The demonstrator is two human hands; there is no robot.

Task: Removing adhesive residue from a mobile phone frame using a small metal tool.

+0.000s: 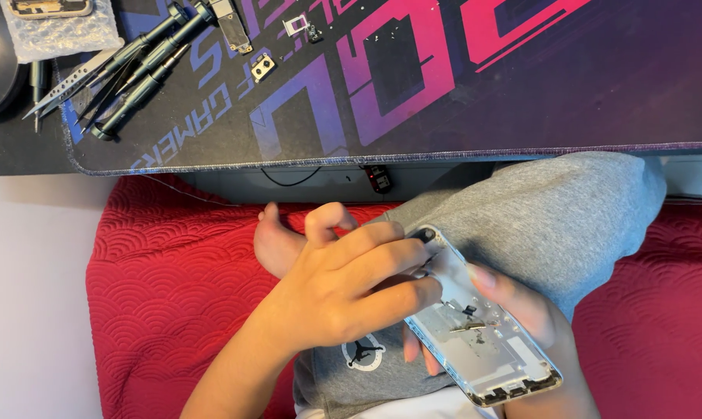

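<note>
Step in hand, as judged: internal work on an opened phone (487, 341), done with a fine tool.

The phone lies over the person's lap, back cover off, silver frame and inner plates exposed, long axis running from 11 o'clock to 5 o'clock. It sits at the lower centre of the view, below the desk edge.

The left hand (343, 291) closes on a thin dark tool (427, 268), fingers curled narrow around it; the tip meets the phone near its upper end. The tool's exact kind cannot be told.

The right hand (521, 310) cradles the phone from beneath, fingers wrapped around its far edge, thumb hidden.

On the mat (521, 85) at 11 o'clock lie several screwdrivers (137, 66), tweezers (67, 85) and small removed parts (263, 67), well apart from the hands.

Next move, as judged: calls for a steady phone and a light, precise tip, since the interior parts are small and close together.
</note>
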